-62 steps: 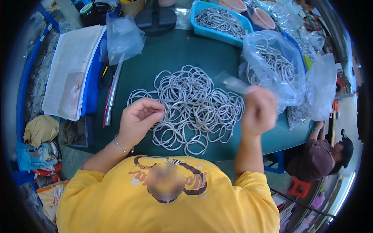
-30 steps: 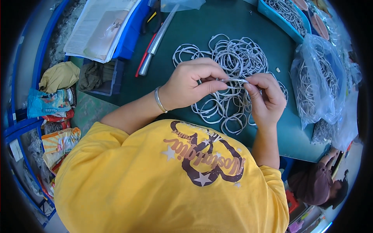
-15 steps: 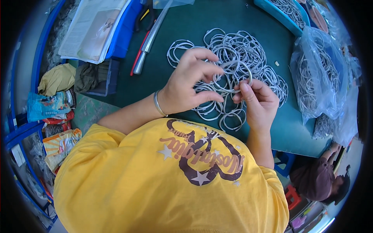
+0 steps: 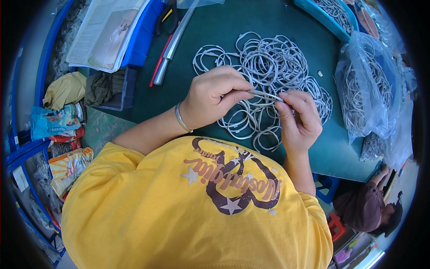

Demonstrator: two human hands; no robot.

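Note:
Between my two hands a thin silver-grey metal ring (image 4: 266,95) is held nearly edge-on. My left hand (image 4: 216,95) pinches its left side between thumb and fingers; my right hand (image 4: 301,117) pinches the right side the same way. Under and beyond them spreads a loose heap of similar rings (image 4: 273,58) on the dark green tabletop (image 4: 210,27). Some of the heap is hidden behind my hands. A few rings (image 4: 268,138) lie at its near edge, close to my right wrist.
A tapered metal rod (image 4: 168,56) and red-handled tool (image 4: 157,67) lie at left, near pliers (image 4: 166,20) and a blue bin (image 4: 142,38) with papers. At right are a ring-filled plastic bag (image 4: 367,85) and turquoise tray (image 4: 329,20). Another person (image 4: 367,206) sits at lower right.
My left hand has closed from open, spread fingers onto the ring's left side. The ring has turned from a visible loop to nearly edge-on. My right hand keeps its pinch.

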